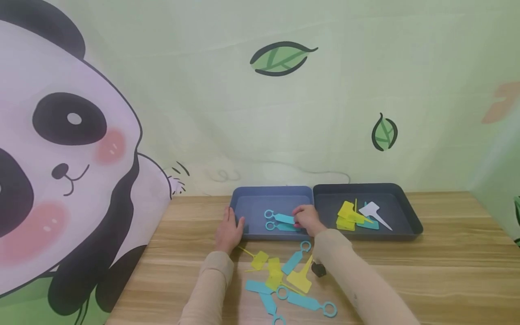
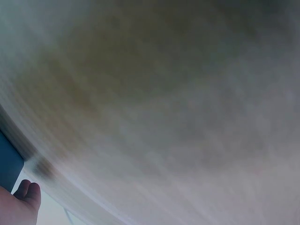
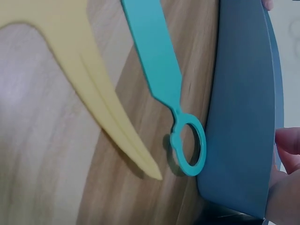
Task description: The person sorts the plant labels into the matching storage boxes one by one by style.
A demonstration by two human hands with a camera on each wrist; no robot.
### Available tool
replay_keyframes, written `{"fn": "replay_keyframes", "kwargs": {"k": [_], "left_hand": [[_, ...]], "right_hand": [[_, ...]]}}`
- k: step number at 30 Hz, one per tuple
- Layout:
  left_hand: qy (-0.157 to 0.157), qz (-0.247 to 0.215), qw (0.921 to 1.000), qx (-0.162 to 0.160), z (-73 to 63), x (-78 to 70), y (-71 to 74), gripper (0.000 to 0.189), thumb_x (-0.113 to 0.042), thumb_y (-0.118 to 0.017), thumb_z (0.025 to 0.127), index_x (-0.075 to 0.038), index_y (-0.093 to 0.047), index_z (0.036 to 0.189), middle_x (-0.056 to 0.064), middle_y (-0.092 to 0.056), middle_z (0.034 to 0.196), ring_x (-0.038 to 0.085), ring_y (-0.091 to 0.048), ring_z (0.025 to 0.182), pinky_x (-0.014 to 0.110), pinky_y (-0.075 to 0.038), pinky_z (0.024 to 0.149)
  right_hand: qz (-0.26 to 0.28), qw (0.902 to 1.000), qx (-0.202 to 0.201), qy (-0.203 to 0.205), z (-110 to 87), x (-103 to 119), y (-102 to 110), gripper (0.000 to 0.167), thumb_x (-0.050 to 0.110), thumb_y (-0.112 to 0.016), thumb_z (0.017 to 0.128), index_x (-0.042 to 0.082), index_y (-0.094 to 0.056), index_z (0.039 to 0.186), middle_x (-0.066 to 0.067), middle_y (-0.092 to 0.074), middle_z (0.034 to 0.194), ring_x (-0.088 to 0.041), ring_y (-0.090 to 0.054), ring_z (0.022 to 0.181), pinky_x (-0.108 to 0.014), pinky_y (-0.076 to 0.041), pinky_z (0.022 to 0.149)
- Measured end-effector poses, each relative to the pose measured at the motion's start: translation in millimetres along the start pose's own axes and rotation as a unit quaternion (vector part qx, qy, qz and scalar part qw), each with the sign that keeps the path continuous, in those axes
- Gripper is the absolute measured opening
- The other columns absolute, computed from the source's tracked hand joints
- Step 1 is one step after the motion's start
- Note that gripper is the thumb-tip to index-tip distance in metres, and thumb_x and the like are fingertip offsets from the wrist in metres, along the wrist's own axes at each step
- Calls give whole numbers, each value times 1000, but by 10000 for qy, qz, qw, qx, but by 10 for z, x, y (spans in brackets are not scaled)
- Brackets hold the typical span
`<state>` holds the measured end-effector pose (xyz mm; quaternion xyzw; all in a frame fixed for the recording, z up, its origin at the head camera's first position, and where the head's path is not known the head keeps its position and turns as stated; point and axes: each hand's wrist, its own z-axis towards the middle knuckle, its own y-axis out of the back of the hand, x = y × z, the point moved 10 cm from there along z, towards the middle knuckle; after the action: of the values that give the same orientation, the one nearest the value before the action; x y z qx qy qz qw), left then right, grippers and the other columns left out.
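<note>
My right hand (image 1: 307,219) reaches into the blue tray (image 1: 252,198), pinching the end of a turquoise ring tag (image 1: 282,218). A second turquoise tag lies just below it on the tray floor, its far end hidden by the hand. In the right wrist view, fingers show past the tray wall (image 3: 243,93). My left hand (image 1: 228,232) rests at the tray's left side, its fingers fairly straight along the rim. Only part of that hand (image 2: 21,204) appears in the left wrist view, beside the tray's corner.
A black tray (image 1: 390,192) adjoins on the right, holding yellow tags (image 1: 346,211), a white T-shaped tag (image 1: 370,210) and turquoise ones. In front, several turquoise ring tags (image 1: 304,301) and yellow T-shaped tags (image 1: 299,280) lie loosely on the wooden table (image 1: 455,262). A panda-printed cloth hangs behind.
</note>
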<state>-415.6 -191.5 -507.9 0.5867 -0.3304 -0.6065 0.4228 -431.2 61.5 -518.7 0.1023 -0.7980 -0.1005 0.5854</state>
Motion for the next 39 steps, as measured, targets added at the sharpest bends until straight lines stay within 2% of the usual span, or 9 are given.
{"fn": "replay_keyframes", "kwargs": {"k": [8,14,21,24,30,35,39], "left_hand": [[-31,-22,10000,16,15,-2,-16,65,-42,-33,92,1,-22,139,15,-17,147,36,-35,125,45,-32,100],[1,-37,10000,50,7,4,-24,65,-42,-33,92,1,-21,139,14,-16,147,36,-33,126,45,-31,101],[20,-76,10000,52,1,17,-28,64,-41,-34,92,1,-21,139,14,-16,147,36,-32,126,45,-31,101],[31,-105,9999,73,5,23,-37,65,-41,-34,92,1,-21,139,14,-15,147,36,-31,128,45,-30,102],[41,-116,9999,92,7,26,-47,65,-42,-33,92,1,-20,139,14,-15,148,35,-30,128,45,-30,102],[39,-129,9999,76,5,12,-28,65,-41,-34,92,1,-20,139,14,-16,147,36,-32,126,46,-31,101],[34,-112,9999,46,10,7,-18,64,-41,-35,92,1,-21,139,14,-16,147,37,-34,125,46,-32,100]], "right_hand": [[-305,9994,-156,-53,69,-63,-5,25,-8,-50,73,-4,-60,95,-13,-55,87,-8,-49,50,-17,-47,47],[175,9995,176,-201,-18,-36,-13,23,3,-50,82,-4,-57,102,-11,-53,93,-16,-53,70,-24,-52,59],[633,9962,497,-326,-39,2,15,25,7,-51,83,-4,-54,106,-9,-49,96,-21,-51,84,-30,-52,68],[779,9947,627,-246,-64,50,40,28,9,-51,84,-4,-51,110,-10,-49,100,-26,-50,94,-32,-52,72],[716,9932,919,25,-153,158,94,32,12,-51,87,-4,-49,115,-15,-50,112,-35,-48,108,-38,-49,83],[583,9929,1029,159,-240,190,151,33,12,-50,87,-5,-48,116,-16,-50,115,-34,-50,107,-35,-51,80],[502,9924,1097,256,-318,177,187,33,10,-51,86,-6,-48,115,-14,-53,107,-27,-55,93,-30,-52,72]]}}
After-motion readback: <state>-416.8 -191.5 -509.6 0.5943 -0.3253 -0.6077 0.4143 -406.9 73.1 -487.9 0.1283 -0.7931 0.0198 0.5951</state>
